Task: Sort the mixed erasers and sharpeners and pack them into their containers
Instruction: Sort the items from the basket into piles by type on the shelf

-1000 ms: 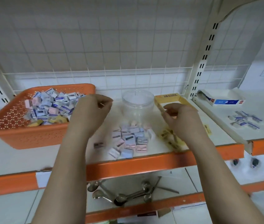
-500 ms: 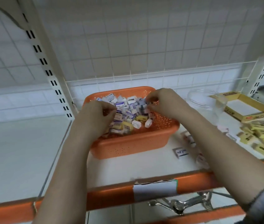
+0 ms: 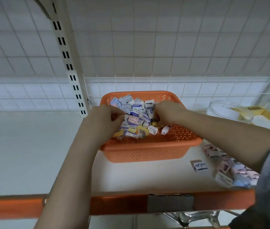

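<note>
An orange front edge runs along the nearest side of a white shelf, with a grey label strip fixed to it; no writing on the strip can be read. Below that edge, some metal tools show partly.

Near the shelf's front right corner lies a sorted pile of small pink, white and blue pieces, blurred, their print unreadable.

Beyond, toward the middle of the shelf, stands an orange perforated basket holding the mixed erasers and sharpeners. Both of the person's forearms reach into it. The left hand sits over the heap's left side with fingers curled inward; whether they pinch a piece cannot be told. The right hand digs into the right side, fingers curled down among the pieces and hidden, so its hold cannot be told either.

The step appears to be picking pieces out of the heap. It would likely go best by taking one kind per hand, lifting clear of the heap before carrying, and not knocking loose pieces over the low rim.

One blue-banded wrapper seems to read "ERASER"; other labels show barcodes only.

At the back right stand a clear jar and a yellow box, its print illegible.
</note>
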Demonstrator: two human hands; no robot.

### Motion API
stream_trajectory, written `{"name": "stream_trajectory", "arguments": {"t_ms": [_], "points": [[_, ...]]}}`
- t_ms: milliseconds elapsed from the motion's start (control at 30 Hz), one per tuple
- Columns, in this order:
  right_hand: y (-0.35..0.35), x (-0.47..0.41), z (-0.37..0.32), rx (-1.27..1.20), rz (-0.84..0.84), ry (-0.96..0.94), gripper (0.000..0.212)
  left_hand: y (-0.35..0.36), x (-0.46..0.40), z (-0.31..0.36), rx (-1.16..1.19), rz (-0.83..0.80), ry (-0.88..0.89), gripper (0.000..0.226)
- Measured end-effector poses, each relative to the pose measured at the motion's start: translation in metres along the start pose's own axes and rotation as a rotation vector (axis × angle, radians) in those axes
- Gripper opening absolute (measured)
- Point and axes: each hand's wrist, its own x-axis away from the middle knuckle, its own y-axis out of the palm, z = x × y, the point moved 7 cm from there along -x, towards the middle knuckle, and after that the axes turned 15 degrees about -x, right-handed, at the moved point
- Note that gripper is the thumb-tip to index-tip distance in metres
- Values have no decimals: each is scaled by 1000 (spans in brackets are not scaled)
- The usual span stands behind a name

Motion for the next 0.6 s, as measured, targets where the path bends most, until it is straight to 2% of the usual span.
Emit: {"name": "stream_trajectory", "arguments": {"t_ms": [200,300,467,600], "points": [[-8,2,6,-144,-7,16,15,2,-3,1,4,-8,18,20],[-30,11,11,-244,113,-15,12,4,-13,8,-20,-45,69,21],[-59,60,39,-759,346,20,19,13,-34,32,-78,-177,244,19],[-55,110,60,-1124,575,61,15,40,-48,66,-174,-327,420,21]]}}
